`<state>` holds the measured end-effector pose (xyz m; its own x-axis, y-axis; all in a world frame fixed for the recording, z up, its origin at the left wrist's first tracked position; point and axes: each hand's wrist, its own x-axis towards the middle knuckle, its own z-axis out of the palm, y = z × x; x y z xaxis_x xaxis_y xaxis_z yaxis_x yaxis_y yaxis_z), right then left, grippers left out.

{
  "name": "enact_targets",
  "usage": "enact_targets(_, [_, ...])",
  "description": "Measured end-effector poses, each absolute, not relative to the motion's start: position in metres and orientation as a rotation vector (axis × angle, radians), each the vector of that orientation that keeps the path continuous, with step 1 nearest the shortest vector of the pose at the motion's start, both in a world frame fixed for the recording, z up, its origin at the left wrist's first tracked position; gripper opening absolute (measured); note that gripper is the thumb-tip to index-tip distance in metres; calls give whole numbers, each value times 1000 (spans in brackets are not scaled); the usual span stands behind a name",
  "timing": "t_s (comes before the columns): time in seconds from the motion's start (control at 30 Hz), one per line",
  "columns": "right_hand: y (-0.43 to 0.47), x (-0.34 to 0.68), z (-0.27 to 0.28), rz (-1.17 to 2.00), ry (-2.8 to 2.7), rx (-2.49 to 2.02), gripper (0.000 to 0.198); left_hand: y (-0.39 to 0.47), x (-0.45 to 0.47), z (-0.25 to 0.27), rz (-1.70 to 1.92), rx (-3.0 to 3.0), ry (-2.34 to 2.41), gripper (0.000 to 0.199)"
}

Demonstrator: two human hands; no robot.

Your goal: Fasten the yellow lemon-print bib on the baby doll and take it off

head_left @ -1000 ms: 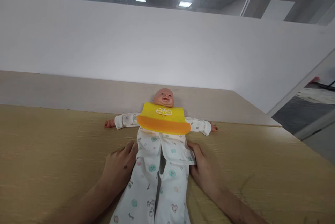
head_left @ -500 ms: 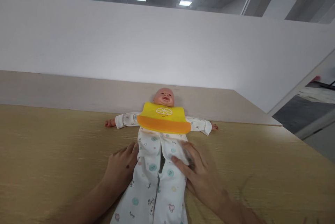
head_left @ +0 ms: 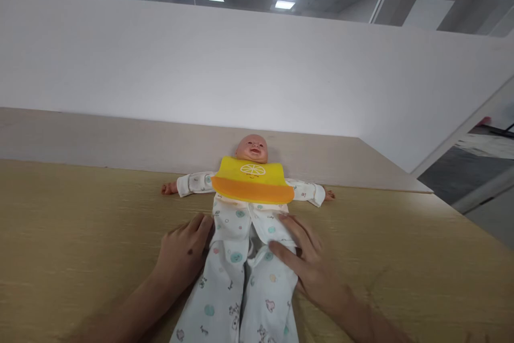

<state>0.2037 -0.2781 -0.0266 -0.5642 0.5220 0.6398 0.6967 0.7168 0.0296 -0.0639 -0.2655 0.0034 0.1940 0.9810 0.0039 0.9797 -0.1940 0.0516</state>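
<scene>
A baby doll (head_left: pixel 252 148) lies on its back, arms stretched out to the sides. Over its chest is a yellow silicone bib (head_left: pixel 252 176) with an orange catch pocket and a citrus-slice print. Below the bib shows a white printed baby top (head_left: pixel 231 217), parted at the front, above matching baby trousers (head_left: pixel 225 292). My left hand (head_left: pixel 187 246) is curled against the trousers' left edge, its fingertips hidden. On the other side, my right hand (head_left: pixel 307 257) pinches the trousers near the waist, thumb on top, fingers along the top's edge.
The wooden table (head_left: pixel 88 230) extends to both sides. Behind the doll's head runs a pale grey strip (head_left: pixel 100 134), then a white partition (head_left: pixel 241 70). The table's edge slants away at the right, with floor beyond.
The trousers have shifted slightly right and spread wider with my right hand. The gap at the top's front has widened. My left hand has moved slightly left.
</scene>
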Motion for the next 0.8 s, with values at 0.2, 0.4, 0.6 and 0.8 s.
enact_targets(0.2, [-273,206,-26,-388,-2279,-943,20,-258,-79,4,177,2364,2125,24])
enact_targets(0.4, [-275,207,-31,-302,-2299,-937,32,-260,-74,4,141,2263,2070,21])
enact_targets(0.6, [-269,214,-49,108,-2104,-1274,69,-264,-67,3,141,2168,1940,24])
enact_targets(0.8, [-261,217,-52,370,-1968,-1470,55,-263,-68,2,68,2234,1901,27])
